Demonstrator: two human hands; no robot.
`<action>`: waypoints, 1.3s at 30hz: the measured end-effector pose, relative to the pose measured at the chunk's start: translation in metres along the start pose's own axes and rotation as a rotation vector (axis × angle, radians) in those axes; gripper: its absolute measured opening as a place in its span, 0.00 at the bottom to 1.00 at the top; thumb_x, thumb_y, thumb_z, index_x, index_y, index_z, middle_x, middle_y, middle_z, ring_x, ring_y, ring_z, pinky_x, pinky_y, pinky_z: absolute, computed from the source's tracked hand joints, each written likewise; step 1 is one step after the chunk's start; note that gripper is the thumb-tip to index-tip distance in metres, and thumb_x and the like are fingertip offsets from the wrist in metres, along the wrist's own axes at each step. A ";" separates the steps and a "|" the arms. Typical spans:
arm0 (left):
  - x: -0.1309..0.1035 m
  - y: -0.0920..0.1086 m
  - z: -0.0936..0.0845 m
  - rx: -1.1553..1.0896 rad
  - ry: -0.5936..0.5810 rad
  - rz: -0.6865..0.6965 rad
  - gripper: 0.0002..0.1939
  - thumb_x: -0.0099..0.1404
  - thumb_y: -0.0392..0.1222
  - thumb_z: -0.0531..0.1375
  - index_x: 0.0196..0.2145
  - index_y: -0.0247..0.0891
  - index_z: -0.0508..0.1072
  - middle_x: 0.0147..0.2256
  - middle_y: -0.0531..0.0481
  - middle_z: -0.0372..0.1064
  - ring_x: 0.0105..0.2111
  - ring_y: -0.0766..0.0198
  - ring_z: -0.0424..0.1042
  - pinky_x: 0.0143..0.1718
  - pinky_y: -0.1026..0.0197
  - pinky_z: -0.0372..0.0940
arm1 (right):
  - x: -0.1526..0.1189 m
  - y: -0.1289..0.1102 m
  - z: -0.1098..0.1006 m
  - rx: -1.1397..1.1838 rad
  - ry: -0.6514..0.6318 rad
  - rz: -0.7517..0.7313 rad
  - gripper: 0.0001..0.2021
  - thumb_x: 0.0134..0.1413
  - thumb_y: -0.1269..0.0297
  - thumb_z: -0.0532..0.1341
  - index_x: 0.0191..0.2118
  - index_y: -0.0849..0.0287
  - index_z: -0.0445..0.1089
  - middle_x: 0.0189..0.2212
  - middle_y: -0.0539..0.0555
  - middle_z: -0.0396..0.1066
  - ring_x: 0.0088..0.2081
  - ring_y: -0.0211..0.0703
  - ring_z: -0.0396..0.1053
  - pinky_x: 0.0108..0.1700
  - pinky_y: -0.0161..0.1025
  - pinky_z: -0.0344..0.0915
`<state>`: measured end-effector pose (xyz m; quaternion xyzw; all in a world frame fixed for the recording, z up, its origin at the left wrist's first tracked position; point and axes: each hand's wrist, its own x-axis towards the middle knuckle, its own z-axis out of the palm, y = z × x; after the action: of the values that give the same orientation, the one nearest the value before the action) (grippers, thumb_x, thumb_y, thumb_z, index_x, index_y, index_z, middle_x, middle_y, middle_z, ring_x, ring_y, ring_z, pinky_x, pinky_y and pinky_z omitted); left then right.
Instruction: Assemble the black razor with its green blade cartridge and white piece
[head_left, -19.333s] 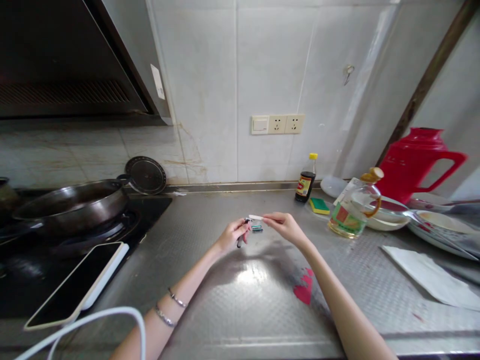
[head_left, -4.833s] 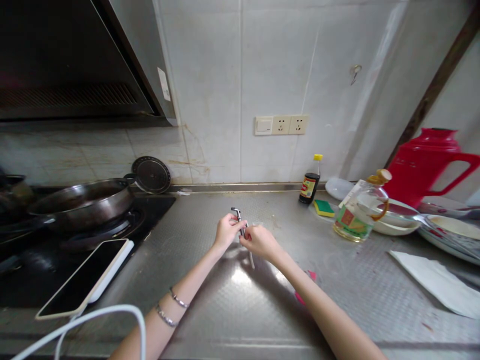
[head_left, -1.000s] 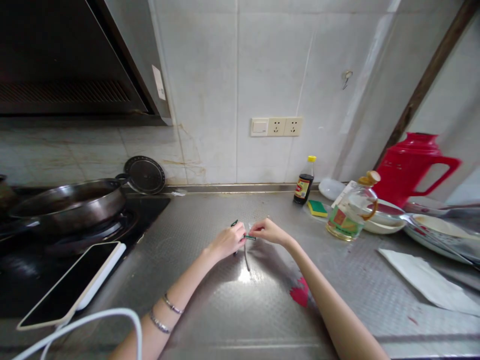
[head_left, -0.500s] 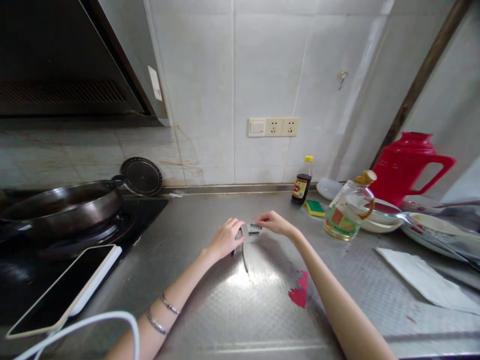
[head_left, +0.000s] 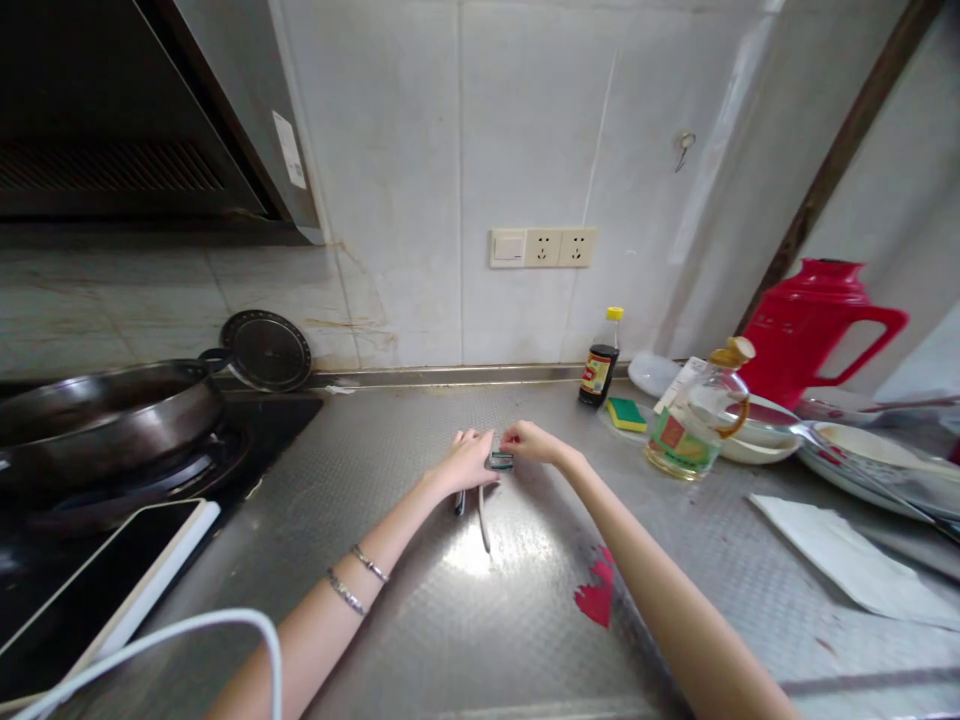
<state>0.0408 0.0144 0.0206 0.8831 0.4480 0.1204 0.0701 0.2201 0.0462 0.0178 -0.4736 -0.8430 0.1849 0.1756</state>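
Note:
My left hand (head_left: 466,462) is low over the steel counter, thumb and fingers apart. A thin grey curved strip (head_left: 484,520) runs out from under it towards me, and a short dark piece (head_left: 460,502) shows below the palm. Just right of its fingertips is a small flat piece with green edges (head_left: 501,460); its kind is too small to make out. My right hand (head_left: 529,443) is closed in a pinch at that green-edged piece, its fingertips partly hiding it. The two hands nearly touch.
A soy sauce bottle (head_left: 598,360), a sponge (head_left: 626,415) and an oil jug (head_left: 684,435) stand behind right, near a red thermos (head_left: 814,330) and dishes. Left are a pan (head_left: 112,415) on the stove, a phone (head_left: 112,590) and a white cable (head_left: 259,620).
My right hand has moved left, closer to my left hand, and the separate green strips now appear together. My left hand has shifted slightly right over the grey strip. The view has turned slightly.

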 end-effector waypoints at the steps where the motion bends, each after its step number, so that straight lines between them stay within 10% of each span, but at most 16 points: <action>1: 0.001 0.000 0.001 -0.003 -0.001 0.000 0.36 0.50 0.49 0.62 0.54 0.36 0.55 0.48 0.39 0.63 0.51 0.48 0.58 0.48 0.54 0.53 | 0.001 0.001 0.001 -0.003 -0.004 0.001 0.11 0.46 0.66 0.55 0.24 0.66 0.72 0.18 0.49 0.66 0.23 0.33 0.57 0.26 0.30 0.51; 39: 0.005 0.001 0.008 0.072 -0.020 0.017 0.29 0.55 0.43 0.56 0.54 0.34 0.55 0.47 0.40 0.65 0.49 0.52 0.61 0.49 0.54 0.53 | 0.001 0.005 0.017 0.038 0.133 0.166 0.06 0.40 0.69 0.61 0.24 0.62 0.75 0.21 0.52 0.73 0.27 0.38 0.68 0.29 0.30 0.58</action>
<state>0.0465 0.0175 0.0139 0.8901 0.4436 0.0962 0.0418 0.2150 0.0463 0.0006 -0.5497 -0.7836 0.1827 0.2243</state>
